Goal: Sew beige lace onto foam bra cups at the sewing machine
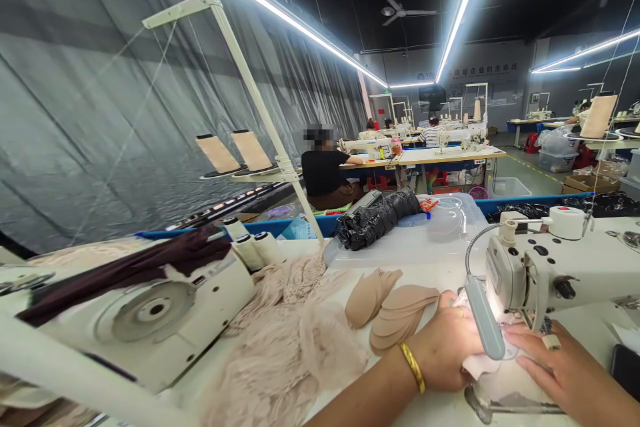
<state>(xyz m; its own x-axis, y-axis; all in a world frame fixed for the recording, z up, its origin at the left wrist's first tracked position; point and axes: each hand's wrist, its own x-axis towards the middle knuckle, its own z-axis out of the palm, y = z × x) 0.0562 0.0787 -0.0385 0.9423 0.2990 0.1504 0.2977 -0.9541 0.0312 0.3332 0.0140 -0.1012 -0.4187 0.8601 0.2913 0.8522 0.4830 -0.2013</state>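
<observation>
Through the head camera, I view 2 bare hands stationed at a white sewing machine [545, 270].

Workpiece: a pale pink fabric piece [481, 367] lies beneath the machine head, in the lit zone between the hands. Its near edge projects below the tip of a grey lamp [484, 320], which hangs from a flexible metal conduit [473, 243].

Left hand [450, 343]: positioned at the left of the workpiece, in contact with it. The lamp conceals the fingertips, so I cannot tell whether they grip the fabric or only press it. A gold bracelet [413, 367] encircles the wrist.

Right hand [553, 360]: positioned at the right of the workpiece, fingers extended and laid on the fabric, not closed around it.

Adjacent stock: 2 fanned stacks of beige pads lie left of the left hand, a rear stack [371, 297] and a front stack [403, 320]. Loose beige mesh fabric [295, 347] is heaped further left, beside another machine [155, 320] with a dark cloth [135, 263] draped over it.

Rear of the table: a black plastic bundle [380, 217] rests on a translucent plastic lid [455, 223]. At upper left, 2 beige thread cones [235, 152] sit on a stand. Beyond, a person in a black top [325, 173] sits at another table.
</observation>
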